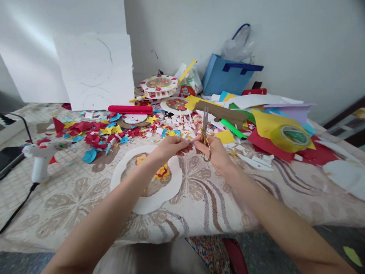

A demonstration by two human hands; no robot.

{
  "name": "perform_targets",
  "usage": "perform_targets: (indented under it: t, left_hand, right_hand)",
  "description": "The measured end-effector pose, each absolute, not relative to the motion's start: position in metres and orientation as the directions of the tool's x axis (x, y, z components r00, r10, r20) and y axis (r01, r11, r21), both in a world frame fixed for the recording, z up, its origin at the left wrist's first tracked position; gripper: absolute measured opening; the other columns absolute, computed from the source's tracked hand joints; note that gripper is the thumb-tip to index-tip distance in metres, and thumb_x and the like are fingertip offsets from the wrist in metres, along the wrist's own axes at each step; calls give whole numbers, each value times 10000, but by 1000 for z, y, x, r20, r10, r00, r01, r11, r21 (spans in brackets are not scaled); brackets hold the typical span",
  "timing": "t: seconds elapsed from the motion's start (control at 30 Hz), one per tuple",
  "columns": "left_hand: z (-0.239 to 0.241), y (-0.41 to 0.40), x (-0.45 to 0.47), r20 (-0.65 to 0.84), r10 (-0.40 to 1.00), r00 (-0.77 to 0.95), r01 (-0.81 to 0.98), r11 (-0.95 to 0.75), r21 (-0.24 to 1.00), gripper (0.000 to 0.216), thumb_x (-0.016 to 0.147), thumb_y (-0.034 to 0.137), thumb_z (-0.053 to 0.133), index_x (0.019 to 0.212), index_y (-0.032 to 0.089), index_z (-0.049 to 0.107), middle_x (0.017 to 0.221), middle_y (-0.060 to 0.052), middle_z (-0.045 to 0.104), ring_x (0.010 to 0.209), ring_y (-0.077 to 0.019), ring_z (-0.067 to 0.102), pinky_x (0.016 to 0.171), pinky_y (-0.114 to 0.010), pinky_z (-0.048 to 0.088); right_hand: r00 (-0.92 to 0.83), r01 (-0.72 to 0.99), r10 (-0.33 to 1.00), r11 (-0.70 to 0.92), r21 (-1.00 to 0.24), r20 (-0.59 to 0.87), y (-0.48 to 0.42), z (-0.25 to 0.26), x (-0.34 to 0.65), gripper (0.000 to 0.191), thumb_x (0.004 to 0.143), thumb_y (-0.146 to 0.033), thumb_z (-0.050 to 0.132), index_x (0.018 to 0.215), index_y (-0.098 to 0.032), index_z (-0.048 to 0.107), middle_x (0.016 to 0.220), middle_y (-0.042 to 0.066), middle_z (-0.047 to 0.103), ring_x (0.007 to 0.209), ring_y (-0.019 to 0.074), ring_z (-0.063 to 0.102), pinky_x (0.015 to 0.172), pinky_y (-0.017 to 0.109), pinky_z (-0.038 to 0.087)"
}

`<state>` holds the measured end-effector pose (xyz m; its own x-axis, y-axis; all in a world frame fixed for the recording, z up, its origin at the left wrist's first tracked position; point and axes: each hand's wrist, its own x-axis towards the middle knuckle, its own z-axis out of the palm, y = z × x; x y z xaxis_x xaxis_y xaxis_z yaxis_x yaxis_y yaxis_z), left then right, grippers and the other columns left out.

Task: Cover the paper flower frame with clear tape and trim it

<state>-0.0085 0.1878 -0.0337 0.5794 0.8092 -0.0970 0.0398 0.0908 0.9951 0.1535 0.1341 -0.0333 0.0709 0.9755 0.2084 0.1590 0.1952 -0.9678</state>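
Note:
My right hand (216,151) is closed on a pair of scissors (205,122), whose blades point up and away from me. My left hand (174,146) is closed in a pinch, its fingertips meeting those of my right hand. Whatever lies between the fingertips is too small to make out. Beneath my left wrist a white paper ring (158,203) lies flat on the patterned tablecloth (196,213). Inside it shows a yellow and red paper flower (162,172); the left forearm hides part of the ring.
Colourful paper scraps (95,139) spread behind my hands. A white glue gun (39,161) stands at left near a dark phone-like slab (1,165). Yellow tape (290,136) rests on coloured sheets at right. A decorated round paper piece (159,84) and a blue bag (224,74) stand at the back.

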Motion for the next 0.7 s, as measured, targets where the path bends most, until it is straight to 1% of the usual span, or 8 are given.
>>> perform_targets:
  t: [0.17,0.3,0.53,0.7]
  left_hand:
    - [-33,186,-8,-107,812,573,52,94,994,218,797,340,632,759,136,700,803,-74,708,643,-90,587,622,-223,442]
    - [-31,185,-7,-117,817,564,55,103,993,210,800,322,630,743,130,694,773,-69,700,628,-88,580,608,-220,437]
    - [-27,182,-7,-128,815,566,47,123,991,186,815,282,615,733,128,680,747,-55,690,623,-84,574,613,-222,428]
    - [-24,178,-6,-138,818,559,52,132,990,179,825,275,606,740,138,683,753,-49,690,638,-84,577,621,-219,429]
  right_hand:
    - [94,128,976,185,-974,197,137,-35,156,249,679,-405,654,719,-173,573,573,-29,510,532,104,449,526,240,351]
    - [57,83,984,164,-983,169,136,-33,154,272,673,-422,673,720,-170,584,569,-27,513,527,103,455,516,238,353]
    - [54,88,987,148,-985,153,133,-30,151,308,654,-446,687,740,-162,604,594,-16,530,539,103,461,528,243,375]
    - [62,104,982,172,-980,179,133,-30,151,267,662,-419,668,703,-172,573,577,-26,510,529,100,450,530,244,374]
